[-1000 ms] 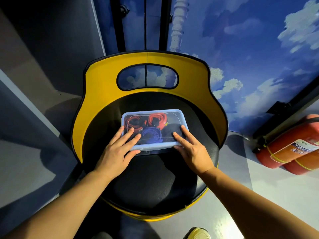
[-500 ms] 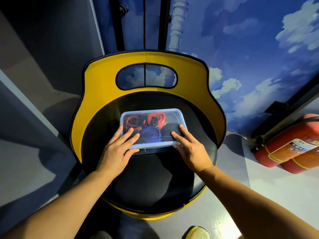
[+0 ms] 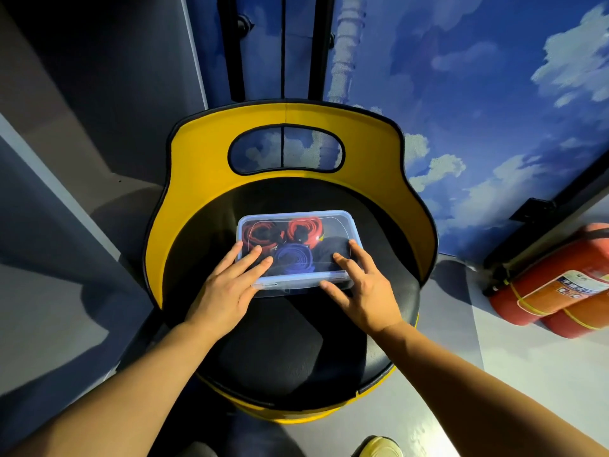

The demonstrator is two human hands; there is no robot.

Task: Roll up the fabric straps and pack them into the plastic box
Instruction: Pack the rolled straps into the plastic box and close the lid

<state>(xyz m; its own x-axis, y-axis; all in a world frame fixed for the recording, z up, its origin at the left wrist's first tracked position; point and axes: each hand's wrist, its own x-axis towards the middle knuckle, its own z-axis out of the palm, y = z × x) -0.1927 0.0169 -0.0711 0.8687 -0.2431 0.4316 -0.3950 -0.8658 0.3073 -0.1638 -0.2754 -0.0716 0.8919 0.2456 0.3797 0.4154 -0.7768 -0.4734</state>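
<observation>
**Lid pressed down, but the seal is not certain**

The chair [image 3: 412, 206] is the biggest worry. Its black seat looks padded and rounded, so the plastic box [image 3: 350, 222] rests on a soft, giving base. A hard push on the near edge could tip the far edge up or slide the box toward the yellow backrest, and the lid [image 3: 296, 278] might then seat on one side only. Both hands bear on the near half, so I judge the far corners the likeliest to stay unclipped; whether they are latched cannot be told from this view.

The box lies directly under the fingers of both hands, its near long edge just ahead of the palms and its far edge well beyond the fingertips. The left hand [image 3: 227, 288] lies flat, fingers straight and slightly spread, pressing on the lid's near-left part; it grips nothing. The right hand [image 3: 365, 291] is also flat and spread, fingers pressing on the near-right part with the thumb along the front rim; it grips nothing either.

Inside, under the clear lid, the rolled straps sit packed: the blue roll [image 3: 293, 258] between the two sets of fingertips, the two red rolls [image 3: 304, 227] beyond them, and a dark roll [image 3: 333, 247] just ahead of the right fingertips. A roll standing proud could hold the lid off its rim.
</observation>
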